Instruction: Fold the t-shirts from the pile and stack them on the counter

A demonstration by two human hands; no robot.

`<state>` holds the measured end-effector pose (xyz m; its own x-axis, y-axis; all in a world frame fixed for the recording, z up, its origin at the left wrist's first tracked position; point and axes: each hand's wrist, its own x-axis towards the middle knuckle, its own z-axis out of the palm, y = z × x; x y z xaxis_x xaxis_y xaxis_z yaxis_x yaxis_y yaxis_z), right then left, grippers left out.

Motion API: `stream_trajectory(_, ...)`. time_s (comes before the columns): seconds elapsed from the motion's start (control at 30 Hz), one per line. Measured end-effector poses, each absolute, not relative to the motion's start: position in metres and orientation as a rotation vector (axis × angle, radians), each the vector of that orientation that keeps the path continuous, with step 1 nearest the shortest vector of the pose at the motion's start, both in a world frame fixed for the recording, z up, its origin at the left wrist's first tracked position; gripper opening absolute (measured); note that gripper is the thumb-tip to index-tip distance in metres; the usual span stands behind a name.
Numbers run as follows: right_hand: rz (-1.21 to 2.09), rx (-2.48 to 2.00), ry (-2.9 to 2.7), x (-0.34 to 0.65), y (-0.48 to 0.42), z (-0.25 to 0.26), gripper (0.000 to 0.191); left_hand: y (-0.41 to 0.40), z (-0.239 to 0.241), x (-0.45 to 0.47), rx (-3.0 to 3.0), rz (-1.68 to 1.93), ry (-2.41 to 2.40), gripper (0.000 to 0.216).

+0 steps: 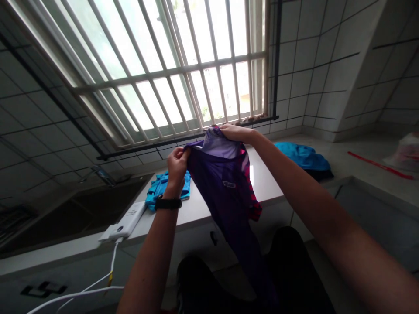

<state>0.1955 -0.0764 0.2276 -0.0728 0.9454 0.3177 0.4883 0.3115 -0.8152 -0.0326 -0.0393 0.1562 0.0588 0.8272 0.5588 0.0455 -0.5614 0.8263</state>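
Note:
A dark purple garment (225, 200) with a small white label and a red-striped part on its right side hangs stretched between my hands, above the counter's front edge. Its lower end drops toward my knees. My left hand (177, 163), with a black watch band at the wrist, is closed on the garment's upper left edge. Gripping the top edge further right is my right hand (236, 132); its fingers are partly hidden by the cloth. A folded blue cloth (160, 192) lies on the counter behind my left wrist. Another blue cloth (299, 158) lies beyond my right forearm.
A white power strip (131, 220) with a white cable sits by the sink (85, 209) at left, near the faucet (104, 175). To the right, a red strip (379, 165) and a plastic bag (407, 152) lie on the counter (268, 185). A barred window (176, 72) is behind.

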Motion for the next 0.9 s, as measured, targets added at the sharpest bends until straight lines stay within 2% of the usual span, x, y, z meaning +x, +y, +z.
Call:
stream_trajectory(0.07, 0.258, -1.592, -1.579, 0.214, -0.068, 0.222, 0.018, -0.028, 0.165, -0.043, 1.715, 1.699, 1.012, 0.040)
stream_trajectory(0.13, 0.037, -1.709, -1.423, 0.229, -0.065, 0.214, 0.023, -0.019, 0.174, -0.048, 1.796, 1.750, 1.144, 0.032)
stream_trajectory(0.2, 0.084, -1.703, -1.439, 0.240, -0.066, 0.205, 0.034, -0.013, 0.180, -0.049, 1.886, 1.770, 1.259, 0.027)
stream_trajectory(0.3, 0.366, -1.702, -1.791, 0.248, -0.071, 0.185, 0.045, -0.006, 0.179, -0.047, 2.007, 1.674, 1.319, 0.027)
stream_trajectory(0.37, 0.488, -1.797, -2.065, 0.250, -0.073, 0.170, 0.040, -0.004, 0.174, -0.047, 2.063, 1.527, 1.294, 0.031)
stream_trajectory(0.43, 0.321, -1.943, -2.103, 0.250, -0.072, 0.156, 0.028, -0.005, 0.167, -0.048, 2.080, 1.399, 1.281, 0.033)
stream_trajectory(0.5, -0.025, -1.988, -1.831, 0.252, -0.069, 0.146, 0.020, -0.009, 0.162, -0.051, 2.077, 1.267, 1.274, 0.034)
stream_trajectory(0.57, -0.181, -1.882, -1.517, 0.253, -0.064, 0.139, 0.019, -0.015, 0.159, -0.053, 2.060, 1.049, 1.176, 0.036)
stream_trajectory(0.67, 0.101, -1.608, -1.368, 0.249, -0.057, 0.139, 0.014, -0.021, 0.153, -0.051, 1.984, 0.811, 0.930, 0.050)
stream_trajectory(0.77, 0.536, -1.176, -1.410, 0.231, -0.056, 0.146, 0.006, -0.023, 0.140, -0.034, 1.998, 0.826, 0.797, 0.069)
stream_trajectory(0.83, 0.736, -0.956, -1.446, 0.217, -0.058, 0.152, 0.010, -0.025, 0.128, -0.019, 2.045, 0.764, 0.689, 0.082)
stream_trajectory(0.9, 0.845, -0.881, -1.496, 0.208, -0.061, 0.158, 0.014, -0.026, 0.117, -0.007, 2.070, 0.704, 0.617, 0.074)
